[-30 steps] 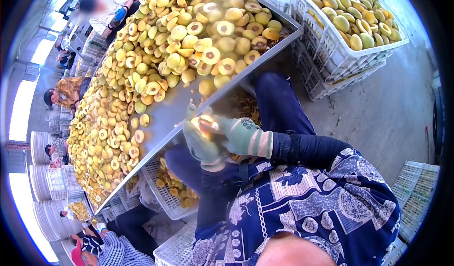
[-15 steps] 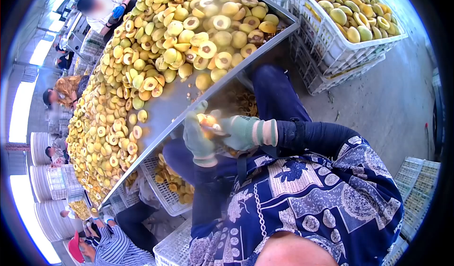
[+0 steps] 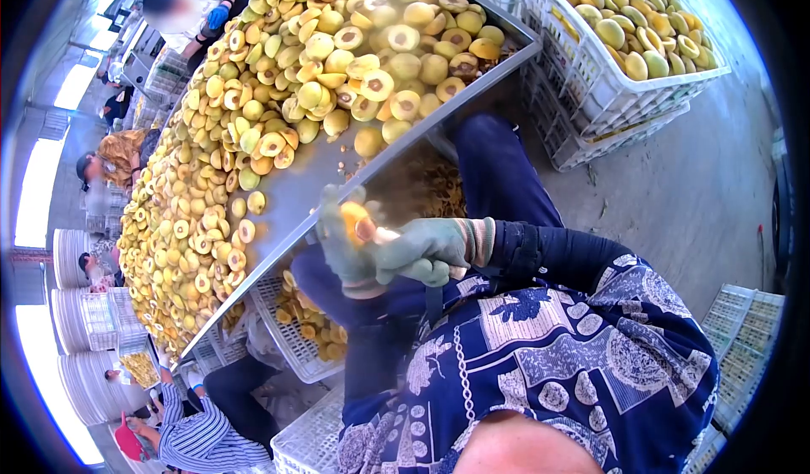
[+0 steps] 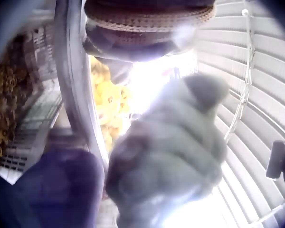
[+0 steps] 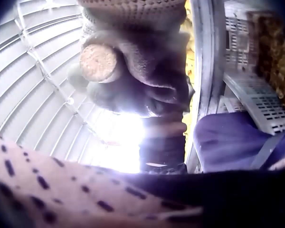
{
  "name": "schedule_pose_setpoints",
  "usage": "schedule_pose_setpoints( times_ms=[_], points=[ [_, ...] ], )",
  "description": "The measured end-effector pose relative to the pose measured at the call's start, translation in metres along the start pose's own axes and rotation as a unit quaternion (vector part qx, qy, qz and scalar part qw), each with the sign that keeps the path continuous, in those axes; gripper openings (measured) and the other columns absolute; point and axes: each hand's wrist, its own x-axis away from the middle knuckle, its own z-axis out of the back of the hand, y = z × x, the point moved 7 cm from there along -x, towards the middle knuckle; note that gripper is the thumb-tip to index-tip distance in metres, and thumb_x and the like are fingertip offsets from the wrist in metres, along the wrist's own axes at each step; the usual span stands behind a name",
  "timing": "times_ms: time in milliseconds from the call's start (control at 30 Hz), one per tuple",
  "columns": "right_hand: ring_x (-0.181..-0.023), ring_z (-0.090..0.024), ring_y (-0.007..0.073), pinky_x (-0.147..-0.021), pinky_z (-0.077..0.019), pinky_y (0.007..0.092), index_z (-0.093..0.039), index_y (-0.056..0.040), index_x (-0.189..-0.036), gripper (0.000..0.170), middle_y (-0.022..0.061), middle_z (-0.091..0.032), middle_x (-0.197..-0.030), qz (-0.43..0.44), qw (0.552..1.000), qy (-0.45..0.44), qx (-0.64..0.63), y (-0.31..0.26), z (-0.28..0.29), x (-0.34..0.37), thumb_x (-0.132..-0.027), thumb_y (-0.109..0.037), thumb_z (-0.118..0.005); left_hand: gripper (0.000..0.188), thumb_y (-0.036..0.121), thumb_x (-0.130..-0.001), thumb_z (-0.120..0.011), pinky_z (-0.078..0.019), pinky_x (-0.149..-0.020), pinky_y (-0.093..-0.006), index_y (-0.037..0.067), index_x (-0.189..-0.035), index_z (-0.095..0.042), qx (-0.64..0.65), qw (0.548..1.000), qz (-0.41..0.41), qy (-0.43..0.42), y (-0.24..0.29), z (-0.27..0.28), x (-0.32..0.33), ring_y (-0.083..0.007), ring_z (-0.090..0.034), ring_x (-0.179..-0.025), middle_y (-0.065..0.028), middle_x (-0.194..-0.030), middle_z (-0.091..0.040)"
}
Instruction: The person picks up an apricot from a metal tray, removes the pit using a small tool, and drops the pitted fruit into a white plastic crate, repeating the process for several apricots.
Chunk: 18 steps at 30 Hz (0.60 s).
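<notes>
My left hand (image 3: pixel 340 250), in a pale green glove, grips a yellow peach half (image 3: pixel 351 218), its reddish-brown stone area facing the right hand. Close against it is my right hand (image 3: pixel 426 248), gloved alike, its fingers curled round a tool whose round pale handle end (image 5: pixel 99 62) sticks out of the fist in the right wrist view. The tool's working end lies near the fruit, largely hidden by blur. Both hands are over my lap, just off the edge of the metal table (image 3: pixel 308 189). Halved peaches (image 3: pixel 253 137) are heaped on that table.
Stacked white crates (image 3: pixel 624 94) of peach halves stand at the upper right. Another crate (image 3: pixel 295 360) of fruit pieces is under the table edge. A person in a striped shirt (image 3: pixel 198 440) sits at lower left; several other people are along the far side.
My right hand has rolled over, its curled fingers and the handle end now showing. The peach half has turned in my left hand. At lower left, the striped-shirted person has shifted.
</notes>
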Motion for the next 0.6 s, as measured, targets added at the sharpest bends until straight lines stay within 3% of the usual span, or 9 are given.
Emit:
schedule_pose_setpoints(
  times_ms=[67, 133, 200, 333, 400, 433, 500, 567, 600],
  points=[
    [-0.034, -0.041, 0.0066, -0.031, -0.0325, 0.0208, -0.059, -0.0032, -0.085, 0.026, -0.0037, -0.047, -0.053, -0.039, 0.995, 0.08, 0.047, -0.005, 0.001, 0.006, -0.087, -0.029, -0.057, 0.045, 0.034, -0.096, -0.05, -0.0543, -0.069, -0.0299, 0.007, -0.132, -0.046, -0.197, 0.966, -0.167, 0.016, 0.025, 0.029, 0.0, -0.0195, -0.063, -0.078, -0.0166, -0.104, -0.063],
    [-0.034, -0.041, 0.0085, -0.031, -0.0328, 0.0235, -0.058, -0.0035, -0.08, 0.027, -0.0017, -0.048, -0.052, -0.033, 0.985, 0.142, 0.093, -0.003, 0.017, 0.004, -0.085, -0.03, -0.057, 0.044, 0.028, -0.093, -0.055, -0.053, -0.071, -0.0276, -0.001, -0.126, -0.047, 0.034, 0.99, 0.037, 0.129, 0.021, 0.086, -0.006, -0.0202, -0.063, -0.087, -0.016, -0.099, -0.063],
    [-0.034, -0.043, 0.014, -0.031, -0.0339, 0.0305, -0.054, -0.0044, -0.067, 0.033, 0.0044, -0.05, -0.05, -0.059, 0.943, 0.255, 0.205, 0.007, 0.055, -0.001, -0.082, -0.033, -0.056, 0.045, 0.031, -0.093, -0.053, -0.0525, -0.071, -0.0282, -0.003, -0.122, -0.053, -0.078, 0.978, 0.012, 0.196, 0.037, 0.13, -0.007, -0.0212, -0.063, -0.089, -0.0167, -0.097, -0.062],
    [-0.035, -0.044, 0.0154, -0.032, -0.0359, 0.0321, -0.054, -0.0028, -0.064, 0.037, 0.0052, -0.05, -0.048, -0.084, 0.936, 0.267, 0.215, 0.001, 0.061, 0.006, -0.084, -0.034, -0.054, 0.045, 0.035, -0.087, -0.059, -0.0508, -0.076, -0.0361, -0.005, -0.109, -0.062, -0.62, 0.766, 0.063, 0.156, 0.033, 0.187, -0.022, -0.0302, -0.062, -0.091, -0.0205, -0.102, -0.06],
    [-0.036, -0.045, 0.0153, -0.034, -0.0392, 0.0318, -0.057, -0.0016, -0.071, 0.032, 0.0057, -0.053, -0.054, -0.046, 0.944, 0.272, 0.184, 0.005, 0.075, -0.001, -0.084, -0.03, -0.056, 0.043, 0.032, -0.085, -0.061, -0.0502, -0.076, -0.0364, -0.001, -0.112, -0.062, -0.582, 0.803, 0.013, 0.131, 0.027, 0.157, -0.041, -0.0296, -0.063, -0.087, -0.0192, -0.104, -0.062],
    [-0.036, -0.045, 0.0153, -0.034, -0.0392, 0.0318, -0.057, -0.0016, -0.071, 0.032, 0.0057, -0.053, -0.054, -0.043, 0.944, 0.274, 0.179, 0.003, 0.075, 0.002, -0.084, -0.03, -0.056, 0.042, 0.036, -0.089, -0.058, -0.0463, -0.086, -0.0342, 0.003, -0.115, -0.061, -0.449, 0.883, 0.086, 0.104, 0.035, 0.109, -0.051, -0.0228, -0.06, -0.093, -0.0136, -0.101, -0.065],
    [-0.043, -0.05, 0.0145, -0.039, -0.0434, 0.0309, -0.059, -0.0017, -0.084, 0.024, 0.0062, -0.055, -0.062, -0.021, 0.949, 0.304, 0.077, -0.003, 0.076, 0.012, -0.084, -0.026, -0.059, 0.031, 0.022, -0.087, -0.06, -0.0504, -0.079, -0.0344, 0.005, -0.113, -0.063, -0.453, 0.89, -0.056, 0.01, 0.006, 0.049, -0.079, -0.0268, -0.065, -0.085, -0.0162, -0.103, -0.066],
    [-0.046, -0.052, 0.0143, -0.041, -0.0448, 0.0299, -0.058, -0.0027, -0.088, 0.022, 0.0064, -0.056, -0.065, -0.005, 0.947, 0.317, 0.062, -0.003, 0.083, 0.017, -0.084, -0.025, -0.059, 0.043, 0.027, -0.085, -0.065, -0.0471, -0.082, -0.0297, 0.004, -0.121, -0.059, -0.409, 0.909, -0.015, -0.078, 0.005, -0.04, -0.1, -0.0169, -0.059, -0.088, -0.01, -0.098, -0.064],
    [-0.05, -0.053, 0.0141, -0.043, -0.0461, 0.0289, -0.057, -0.0038, -0.091, 0.021, 0.0066, -0.056, -0.067, 0.007, 0.944, 0.325, 0.051, -0.007, 0.086, 0.022, -0.085, -0.024, -0.059, 0.047, 0.03, -0.083, -0.065, -0.0477, -0.084, -0.0328, 0.006, -0.123, -0.058, -0.424, 0.882, -0.149, -0.14, 0.006, -0.08, -0.11, -0.0217, -0.062, -0.091, -0.0135, -0.103, -0.065]
  ],
)
